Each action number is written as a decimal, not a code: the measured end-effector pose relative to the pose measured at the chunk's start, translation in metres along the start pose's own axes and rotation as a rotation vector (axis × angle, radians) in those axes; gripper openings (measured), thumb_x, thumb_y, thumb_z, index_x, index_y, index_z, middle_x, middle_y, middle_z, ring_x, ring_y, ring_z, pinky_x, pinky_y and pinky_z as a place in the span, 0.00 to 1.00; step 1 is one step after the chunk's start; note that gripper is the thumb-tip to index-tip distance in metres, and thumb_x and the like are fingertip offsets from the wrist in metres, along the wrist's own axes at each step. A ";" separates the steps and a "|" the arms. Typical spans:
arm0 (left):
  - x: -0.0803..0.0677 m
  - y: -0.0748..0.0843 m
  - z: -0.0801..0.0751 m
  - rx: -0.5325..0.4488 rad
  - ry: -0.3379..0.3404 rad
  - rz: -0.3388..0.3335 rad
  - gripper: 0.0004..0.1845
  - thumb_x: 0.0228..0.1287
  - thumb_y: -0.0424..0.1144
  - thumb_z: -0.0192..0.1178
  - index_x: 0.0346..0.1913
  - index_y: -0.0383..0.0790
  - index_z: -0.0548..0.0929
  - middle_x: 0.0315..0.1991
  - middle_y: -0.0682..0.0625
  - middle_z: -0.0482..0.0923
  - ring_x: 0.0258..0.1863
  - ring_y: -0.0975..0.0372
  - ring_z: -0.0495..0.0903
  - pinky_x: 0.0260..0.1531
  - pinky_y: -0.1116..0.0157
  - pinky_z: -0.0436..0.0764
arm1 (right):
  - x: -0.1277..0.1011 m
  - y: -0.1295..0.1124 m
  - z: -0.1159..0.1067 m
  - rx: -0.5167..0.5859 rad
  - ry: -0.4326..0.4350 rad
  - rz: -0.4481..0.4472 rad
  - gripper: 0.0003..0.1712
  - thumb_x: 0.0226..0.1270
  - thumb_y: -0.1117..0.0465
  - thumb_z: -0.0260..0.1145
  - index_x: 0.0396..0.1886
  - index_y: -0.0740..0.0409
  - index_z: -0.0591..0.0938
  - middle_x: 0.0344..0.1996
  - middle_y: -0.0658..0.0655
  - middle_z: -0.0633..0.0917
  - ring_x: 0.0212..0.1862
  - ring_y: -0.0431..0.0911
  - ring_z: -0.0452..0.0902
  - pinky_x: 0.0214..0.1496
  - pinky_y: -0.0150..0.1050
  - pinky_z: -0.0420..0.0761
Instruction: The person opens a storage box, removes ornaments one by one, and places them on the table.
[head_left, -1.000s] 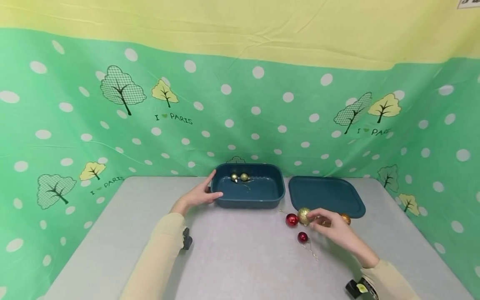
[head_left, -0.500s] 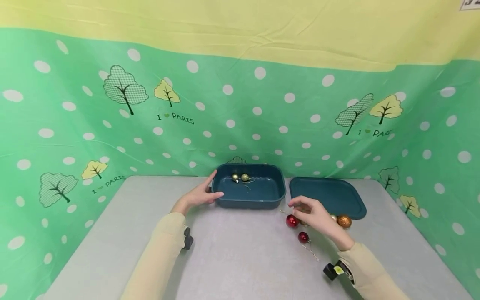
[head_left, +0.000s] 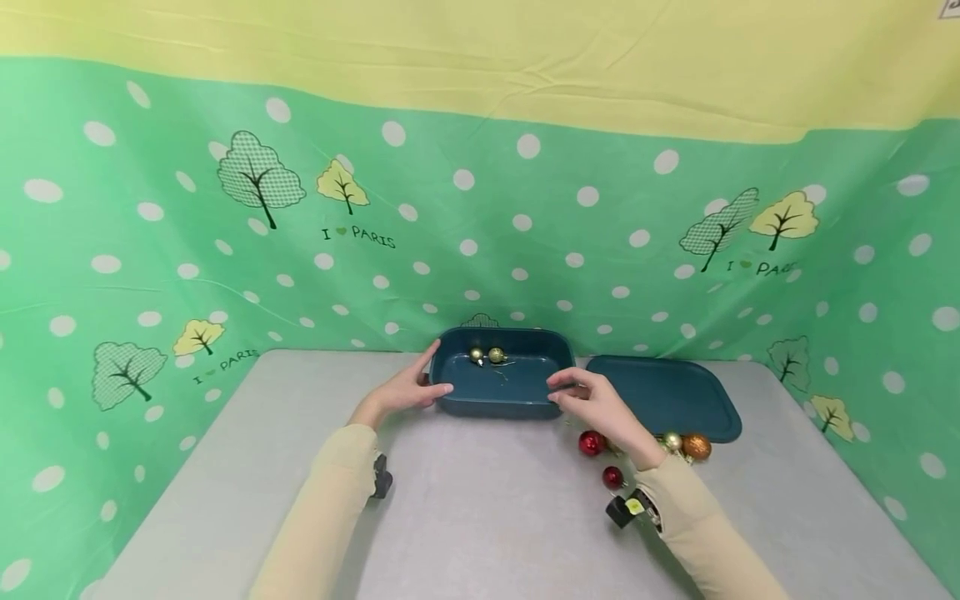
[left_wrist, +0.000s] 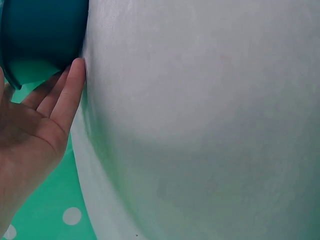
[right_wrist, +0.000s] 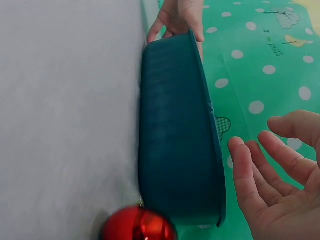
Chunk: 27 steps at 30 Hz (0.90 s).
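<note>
In the head view a dark teal box (head_left: 504, 410) stands at the back of the table. Two small gold Christmas balls (head_left: 497, 355) lie inside it. My left hand (head_left: 401, 393) rests against its left end, thumb at the front rim, straight fingers touching the outside. My right hand (head_left: 596, 407) hovers by the box's right front corner, fingers loosely bent. Nothing shows between these fingers in the right wrist view. Under the right forearm lie a larger red ball (head_left: 592, 442) and a smaller red ball (head_left: 612, 477); a gold ball beside them is mostly hidden.
A flat teal lid (head_left: 667, 392) lies right of the box. At its front edge sit an orange-gold ball (head_left: 697, 446) and a pale gold ball (head_left: 672, 442). A green dotted cloth (head_left: 517, 250) hangs behind the table (head_left: 480, 517).
My right hand has moved left and away from me, from over the loose balls to the box's right front corner. My left hand stays at the box.
</note>
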<state>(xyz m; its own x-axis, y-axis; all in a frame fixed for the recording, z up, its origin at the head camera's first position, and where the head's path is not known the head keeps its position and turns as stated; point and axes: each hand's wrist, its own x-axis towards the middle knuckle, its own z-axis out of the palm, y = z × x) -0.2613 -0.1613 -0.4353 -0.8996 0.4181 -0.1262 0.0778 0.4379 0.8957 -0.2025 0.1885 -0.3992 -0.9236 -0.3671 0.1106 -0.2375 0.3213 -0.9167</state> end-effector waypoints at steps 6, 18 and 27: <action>0.000 -0.002 0.001 0.024 0.016 0.003 0.52 0.66 0.45 0.63 0.78 0.51 0.36 0.56 0.29 0.70 0.33 0.44 0.78 0.38 0.51 0.80 | 0.014 -0.005 0.013 0.051 0.009 0.013 0.14 0.69 0.68 0.60 0.53 0.66 0.78 0.50 0.67 0.80 0.53 0.62 0.77 0.51 0.54 0.78; -0.002 0.000 0.001 -0.001 0.024 0.001 0.51 0.66 0.44 0.64 0.78 0.52 0.36 0.64 0.29 0.62 0.32 0.51 0.79 0.37 0.56 0.81 | 0.039 -0.002 0.037 -0.004 0.061 0.019 0.14 0.66 0.67 0.64 0.51 0.62 0.80 0.50 0.64 0.80 0.48 0.56 0.80 0.49 0.48 0.79; -0.001 -0.002 0.003 0.015 0.026 -0.010 0.51 0.65 0.45 0.64 0.78 0.54 0.36 0.50 0.33 0.74 0.32 0.49 0.79 0.37 0.54 0.80 | 0.058 -0.008 0.053 -0.034 0.075 0.029 0.14 0.65 0.67 0.64 0.50 0.66 0.81 0.48 0.62 0.82 0.46 0.54 0.81 0.49 0.47 0.79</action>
<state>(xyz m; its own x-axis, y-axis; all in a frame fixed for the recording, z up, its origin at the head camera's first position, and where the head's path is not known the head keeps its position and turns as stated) -0.2591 -0.1606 -0.4379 -0.9112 0.3930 -0.1234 0.0755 0.4539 0.8878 -0.2382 0.1182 -0.4060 -0.9499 -0.2914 0.1134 -0.2188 0.3606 -0.9067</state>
